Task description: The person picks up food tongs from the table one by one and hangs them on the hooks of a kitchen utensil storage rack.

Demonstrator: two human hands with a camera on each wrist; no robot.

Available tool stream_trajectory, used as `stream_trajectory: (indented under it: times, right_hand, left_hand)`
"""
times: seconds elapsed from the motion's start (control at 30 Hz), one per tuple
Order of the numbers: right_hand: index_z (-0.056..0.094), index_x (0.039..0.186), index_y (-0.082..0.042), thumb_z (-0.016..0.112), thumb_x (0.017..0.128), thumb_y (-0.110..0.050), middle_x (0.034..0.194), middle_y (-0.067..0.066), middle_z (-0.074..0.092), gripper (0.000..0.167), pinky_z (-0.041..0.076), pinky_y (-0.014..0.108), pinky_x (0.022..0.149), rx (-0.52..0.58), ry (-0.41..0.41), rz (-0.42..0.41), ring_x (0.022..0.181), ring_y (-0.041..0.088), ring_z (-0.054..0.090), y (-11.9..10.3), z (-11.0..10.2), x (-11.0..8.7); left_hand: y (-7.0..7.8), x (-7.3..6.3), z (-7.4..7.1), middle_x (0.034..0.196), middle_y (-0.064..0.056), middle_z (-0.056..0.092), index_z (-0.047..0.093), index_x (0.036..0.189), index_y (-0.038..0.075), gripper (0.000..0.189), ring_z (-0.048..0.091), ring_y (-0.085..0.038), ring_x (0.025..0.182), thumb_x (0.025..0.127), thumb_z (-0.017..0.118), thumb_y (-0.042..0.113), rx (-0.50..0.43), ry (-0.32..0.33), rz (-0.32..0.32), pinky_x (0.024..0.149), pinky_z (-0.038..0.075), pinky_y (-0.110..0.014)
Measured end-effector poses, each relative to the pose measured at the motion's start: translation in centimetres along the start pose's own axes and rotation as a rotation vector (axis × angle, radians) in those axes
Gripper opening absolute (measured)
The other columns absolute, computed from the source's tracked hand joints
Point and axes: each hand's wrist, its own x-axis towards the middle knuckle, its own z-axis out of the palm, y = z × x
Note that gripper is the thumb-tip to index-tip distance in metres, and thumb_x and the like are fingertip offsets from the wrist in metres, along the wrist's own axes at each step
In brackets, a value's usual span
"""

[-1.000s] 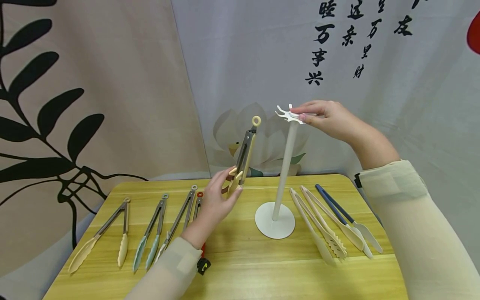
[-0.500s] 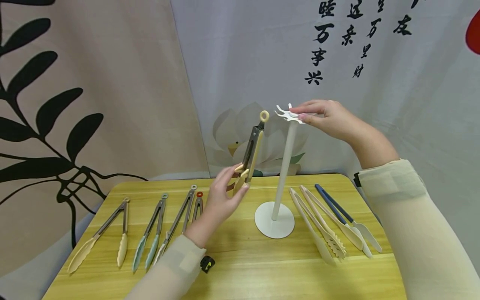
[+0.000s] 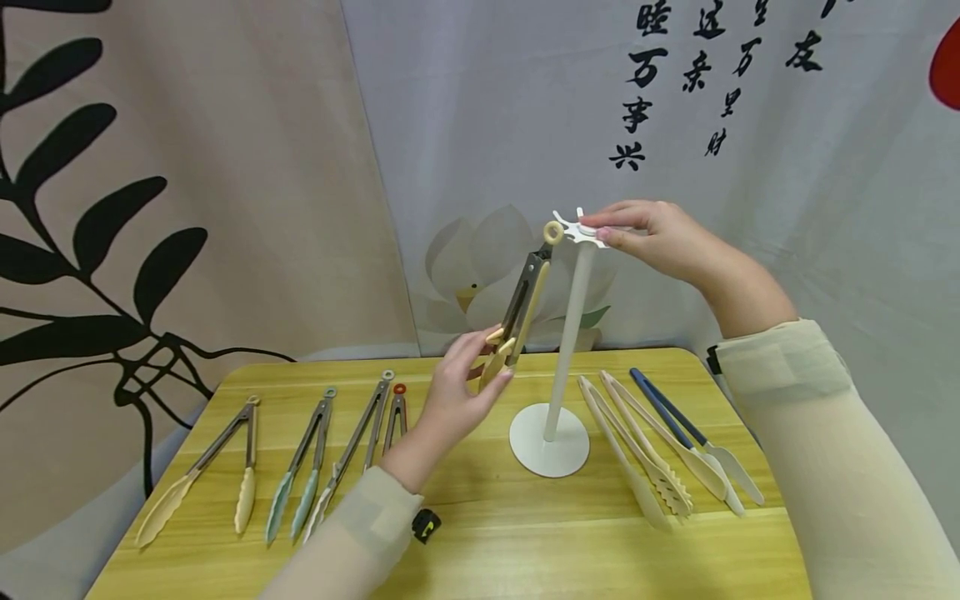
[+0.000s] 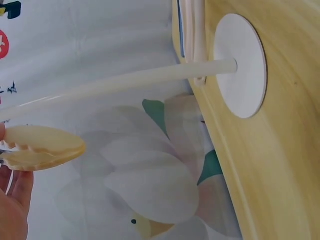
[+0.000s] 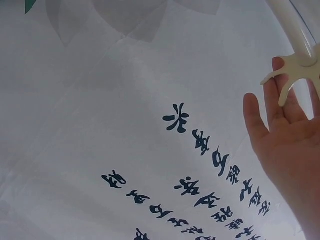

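Observation:
My left hand (image 3: 461, 387) grips a pair of kitchen tongs (image 3: 534, 292) by their cream scalloped tips, so the steel handles point up and right. The cream ring (image 3: 553, 232) at their top end overlaps the left hooks of a white utensil stand (image 3: 572, 333) in the head view. On the stand's hooked top, my right hand (image 3: 663, 240) holds the hub between fingers and thumb. The right wrist view has these hooks (image 5: 289, 75) in front of the fingers. Cream tong tips (image 4: 47, 147) lie at the left hand in the left wrist view.
Several tongs lie on the wooden table (image 3: 480, 517): cream-tipped (image 3: 247, 467) and teal-tipped (image 3: 300, 467) at left, another steel pair (image 3: 363, 425) and a red-ringed pair (image 3: 396, 417) partly behind my left arm. Beige tongs (image 3: 645, 442) and blue-handled tongs (image 3: 697, 442) lie right of the stand's base.
My left hand has moved right with the tongs, bringing their ring from left of the stand up to its hooks. My right hand has stayed on the stand's top.

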Motion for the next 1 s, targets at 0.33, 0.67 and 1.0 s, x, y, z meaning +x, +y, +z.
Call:
stream_trajectory:
  times: [0.33,0.67,1.0]
  right_hand:
    - [0.057,0.132,-0.02,0.051,0.097,-0.033,0.142,0.007,0.047,0.038,0.033,0.056,0.105,0.004,0.0,-0.012,0.134,0.03,0.035,0.11,0.05,0.09]
    - [0.058,0.132,-0.021,0.051,0.097,-0.035,0.142,0.005,0.047,0.038,0.034,0.056,0.105,-0.013,0.01,-0.018,0.134,0.029,0.035,0.52,-0.02,0.12]
    - [0.057,0.133,-0.022,0.05,0.097,-0.037,0.142,0.006,0.046,0.039,0.033,0.056,0.105,-0.014,0.003,-0.019,0.135,0.03,0.034,0.59,-0.03,0.27]
  left_hand:
    - [0.28,0.22,0.36,0.118,-0.003,0.056,0.051,0.135,0.017,0.053,0.058,-0.015,0.104,0.085,0.07,0.017,-0.004,-0.007,0.017,0.077,0.055,-0.023]
    - [0.5,0.24,0.64,0.117,-0.002,0.057,0.051,0.135,0.018,0.054,0.058,-0.015,0.104,0.085,0.071,0.019,0.026,-0.016,0.035,0.075,0.055,-0.022]
    - [0.46,0.19,0.67,0.118,-0.002,0.057,0.051,0.135,0.018,0.054,0.058,-0.014,0.105,0.085,0.071,0.02,0.03,-0.032,0.029,0.076,0.054,-0.021]
